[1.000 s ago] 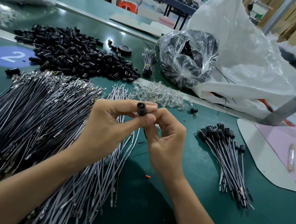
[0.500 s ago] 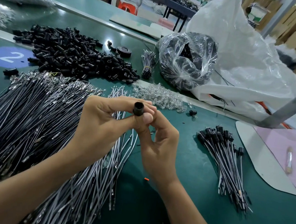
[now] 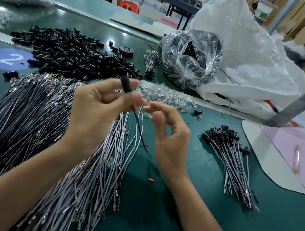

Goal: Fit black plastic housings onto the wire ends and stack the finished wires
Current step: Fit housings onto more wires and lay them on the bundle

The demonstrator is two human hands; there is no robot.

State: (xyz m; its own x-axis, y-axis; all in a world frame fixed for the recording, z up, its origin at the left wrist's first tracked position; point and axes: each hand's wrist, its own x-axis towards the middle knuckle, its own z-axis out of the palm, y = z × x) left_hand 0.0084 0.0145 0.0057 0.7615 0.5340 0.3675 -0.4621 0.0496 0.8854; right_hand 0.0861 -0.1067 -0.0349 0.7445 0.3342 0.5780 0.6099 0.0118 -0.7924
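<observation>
Black plastic housing (image 3: 125, 84) sits pinched between the thumb and forefinger of our left hand (image 3: 94, 111), held above the green table (image 3: 154, 212) with its thin wires (image 3: 138, 125) trailing down below the grip. Our right hand (image 3: 170, 137) hovers just beside those wires, fingers loosely curled and smeared by blur, so we cannot tell whether they touch anything. Beneath lie the bare wires (image 3: 31, 118), partly covered by our forearms, with the heap of loose housings (image 3: 72, 54) beyond and the finished wires (image 3: 233, 161) stacked to the right.
</observation>
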